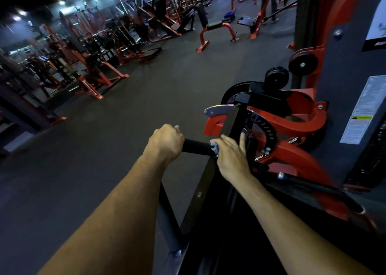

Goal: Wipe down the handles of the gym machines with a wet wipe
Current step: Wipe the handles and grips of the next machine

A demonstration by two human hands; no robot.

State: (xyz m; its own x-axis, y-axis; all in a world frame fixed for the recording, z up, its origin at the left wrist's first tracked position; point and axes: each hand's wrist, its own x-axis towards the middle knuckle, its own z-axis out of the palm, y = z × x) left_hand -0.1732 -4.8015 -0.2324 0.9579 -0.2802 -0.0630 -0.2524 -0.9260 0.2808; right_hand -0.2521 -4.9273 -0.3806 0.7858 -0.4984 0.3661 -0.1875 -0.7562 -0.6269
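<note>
Machine (271, 128): red and black frame on the dark floor (146, 111), right of centre.
Handle (196, 147): black padded bar jutting left from the machine's black upright.
Left hand (165, 143): fist curled round the handle's outer end.
Right hand (230, 156): at the handle's inner end, index finger extended, holding the wipe.
Wipe (215, 146): pale crumpled wad against the handle, just beside the upright.
</note>
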